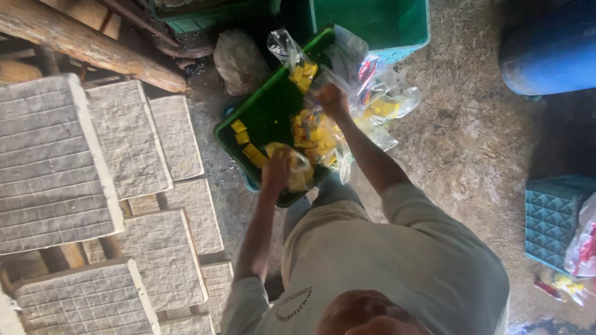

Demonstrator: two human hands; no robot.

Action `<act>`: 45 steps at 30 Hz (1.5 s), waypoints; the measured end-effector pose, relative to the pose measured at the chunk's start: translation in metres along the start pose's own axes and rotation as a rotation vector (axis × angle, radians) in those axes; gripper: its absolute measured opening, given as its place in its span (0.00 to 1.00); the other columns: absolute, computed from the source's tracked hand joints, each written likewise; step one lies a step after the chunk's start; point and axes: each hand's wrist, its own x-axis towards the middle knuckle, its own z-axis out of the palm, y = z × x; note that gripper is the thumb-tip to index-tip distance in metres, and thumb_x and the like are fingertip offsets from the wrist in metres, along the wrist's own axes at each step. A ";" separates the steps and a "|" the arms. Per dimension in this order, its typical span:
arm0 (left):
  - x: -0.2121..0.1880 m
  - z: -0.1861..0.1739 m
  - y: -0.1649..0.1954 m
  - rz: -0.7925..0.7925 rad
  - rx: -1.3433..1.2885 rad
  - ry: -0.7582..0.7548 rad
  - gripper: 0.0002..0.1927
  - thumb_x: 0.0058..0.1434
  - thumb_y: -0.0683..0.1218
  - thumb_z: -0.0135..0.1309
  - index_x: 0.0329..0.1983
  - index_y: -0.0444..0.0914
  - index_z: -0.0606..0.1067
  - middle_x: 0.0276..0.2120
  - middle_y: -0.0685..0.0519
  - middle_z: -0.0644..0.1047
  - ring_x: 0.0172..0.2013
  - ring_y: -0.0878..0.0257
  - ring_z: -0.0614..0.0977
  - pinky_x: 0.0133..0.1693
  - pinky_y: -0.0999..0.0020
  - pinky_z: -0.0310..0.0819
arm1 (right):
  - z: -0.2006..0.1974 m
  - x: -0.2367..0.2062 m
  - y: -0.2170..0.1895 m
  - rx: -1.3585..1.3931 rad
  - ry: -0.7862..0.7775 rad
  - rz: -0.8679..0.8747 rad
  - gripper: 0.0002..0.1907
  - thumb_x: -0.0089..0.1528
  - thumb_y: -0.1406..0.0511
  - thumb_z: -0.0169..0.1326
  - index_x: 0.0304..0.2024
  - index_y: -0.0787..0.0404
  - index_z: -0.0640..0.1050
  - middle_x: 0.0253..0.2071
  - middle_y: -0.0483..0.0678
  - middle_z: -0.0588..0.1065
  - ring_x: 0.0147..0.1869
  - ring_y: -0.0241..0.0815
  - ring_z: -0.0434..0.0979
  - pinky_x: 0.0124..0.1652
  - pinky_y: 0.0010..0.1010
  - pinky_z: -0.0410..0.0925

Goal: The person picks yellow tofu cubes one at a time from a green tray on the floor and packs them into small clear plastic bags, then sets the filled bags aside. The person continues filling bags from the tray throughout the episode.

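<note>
The view looks down over a person in a pale grey shirt who bends over a green plastic crate (pixel 264 115) standing on the earthen floor (pixel 472 142).

The left hand (pixel 277 169) is at the near rim of the crate, its fingers closed around a small clear plastic bag (pixel 297 169) filled with yellow cubes; the bag sits between the hand and the crate's edge. The right hand (pixel 332 99) is further in, over the crate's right side, and grips the gathered top of a larger clear plastic bag (pixel 316 133) packed with the same yellow cubes. How tightly each finger closes cannot be told, but both hands are clasped on plastic rather than spread.

Loose yellow cubes (pixel 247 146) lie on the crate's floor, near the left corner. Another filled clear bag (pixel 293 59) leans on the crate's far rim, and more filled bags (pixel 382 105) are heaped just beside the crate on the right.

To the left, grey slabs scored into a grid of squares (pixel 56 155) lie stacked on wooden frames. Beyond the crate stands a second green crate (pixel 385 25), with a blue barrel (pixel 549 49) at the upper right and a teal patterned box (pixel 552 217) at the right edge.
</note>
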 end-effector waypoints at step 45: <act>-0.113 -0.082 -0.004 -0.416 -1.414 0.063 0.10 0.68 0.49 0.51 0.50 0.42 0.74 0.36 0.58 0.79 0.33 0.68 0.81 0.30 0.73 0.73 | 0.057 -0.213 -0.142 0.313 -0.433 -0.426 0.08 0.71 0.66 0.53 0.50 0.61 0.79 0.43 0.49 0.76 0.44 0.43 0.76 0.42 0.39 0.71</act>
